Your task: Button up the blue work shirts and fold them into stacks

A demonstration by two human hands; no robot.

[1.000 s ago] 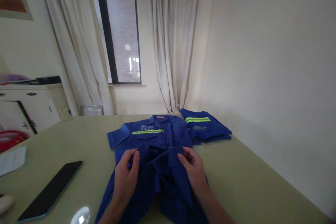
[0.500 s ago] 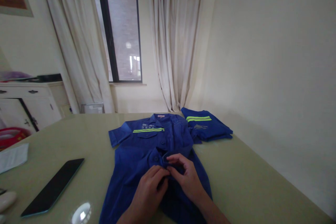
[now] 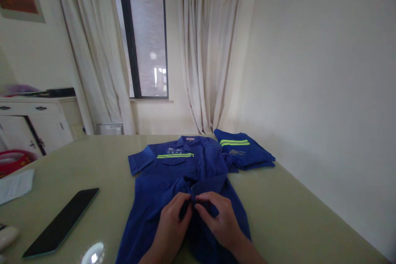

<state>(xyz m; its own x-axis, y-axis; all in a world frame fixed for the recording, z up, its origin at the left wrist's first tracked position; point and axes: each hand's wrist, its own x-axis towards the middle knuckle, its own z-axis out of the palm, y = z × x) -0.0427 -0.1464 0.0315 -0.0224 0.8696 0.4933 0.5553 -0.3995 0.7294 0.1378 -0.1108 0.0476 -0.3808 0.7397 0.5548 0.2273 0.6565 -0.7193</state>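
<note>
A black phone (image 3: 60,222) lies on the table (image 3: 293,210), left of the hands. A folded blue shirt (image 3: 244,152) sits far behind them, near the curtains (image 3: 204,49).

The room is dim, lit by soft daylight from the window (image 3: 148,45) at eleven o'clock. A bright glare spot sits on the table (image 3: 93,253) at seven o'clock. Edges bow from wide-angle distortion; detail is soft throughout, shadows faint.
</note>
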